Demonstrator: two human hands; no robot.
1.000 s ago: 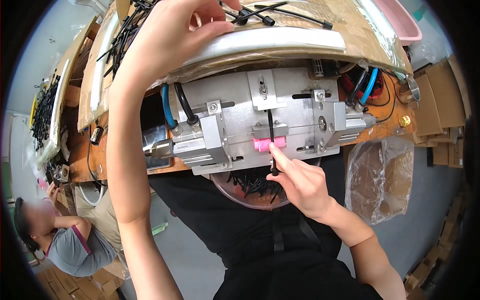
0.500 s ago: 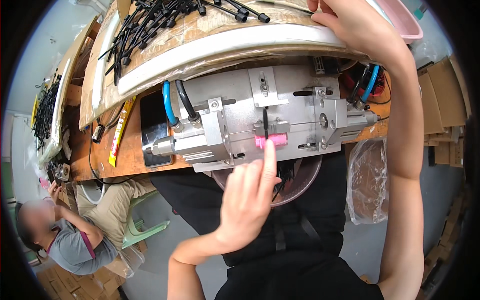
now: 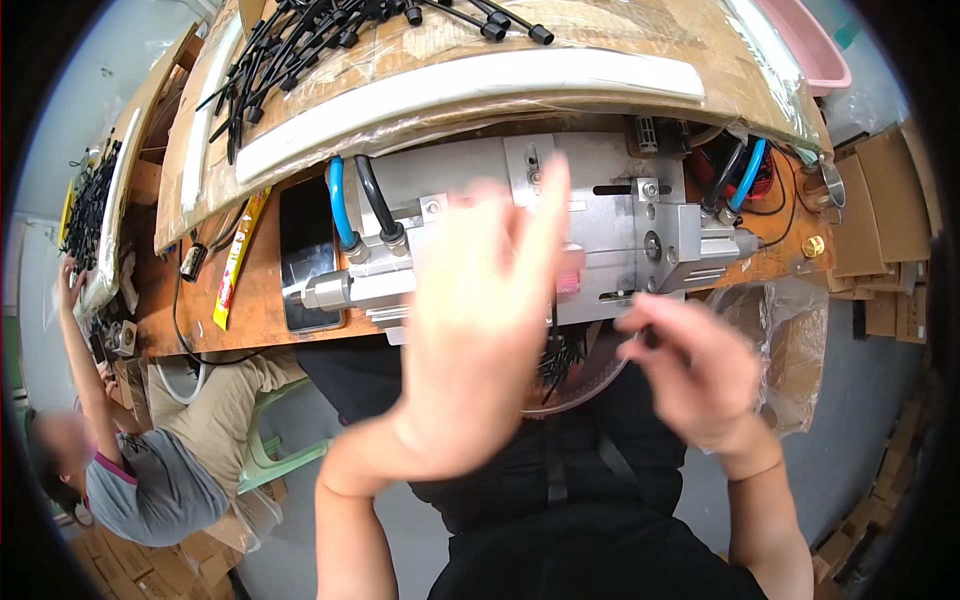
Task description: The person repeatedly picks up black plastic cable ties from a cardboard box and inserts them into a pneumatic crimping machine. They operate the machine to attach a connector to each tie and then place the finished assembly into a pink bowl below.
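My left hand [image 3: 475, 320] is raised over the metal clamping machine [image 3: 610, 245], blurred by motion. Its index finger stretches upward, apart from the others, and I see nothing held. Most of a pink block [image 3: 569, 283] on the machine is hidden behind this hand. A thin black piece [image 3: 554, 318] shows just beside the hand, above a round bin [image 3: 600, 385] of black parts. At the machine's front right corner is my right hand [image 3: 700, 370], with thumb and fingers drawn together. Something dark shows at the fingertips, too smeared to name.
Black cable-like parts [image 3: 300, 50] lie heaped on a plastic-wrapped cardboard shelf [image 3: 600, 125] with a white padded edge. Blue hoses [image 3: 340, 205] rise from the machine. A phone [image 3: 308, 270] and yellow packet [image 3: 240, 260] lie leftward. Another person [image 3: 155, 485] sits at the left.
My right hand has come down from the shelf to the machine's front right. The left hand has lifted off the pink block and moved up. The seated person's arm now reaches up.
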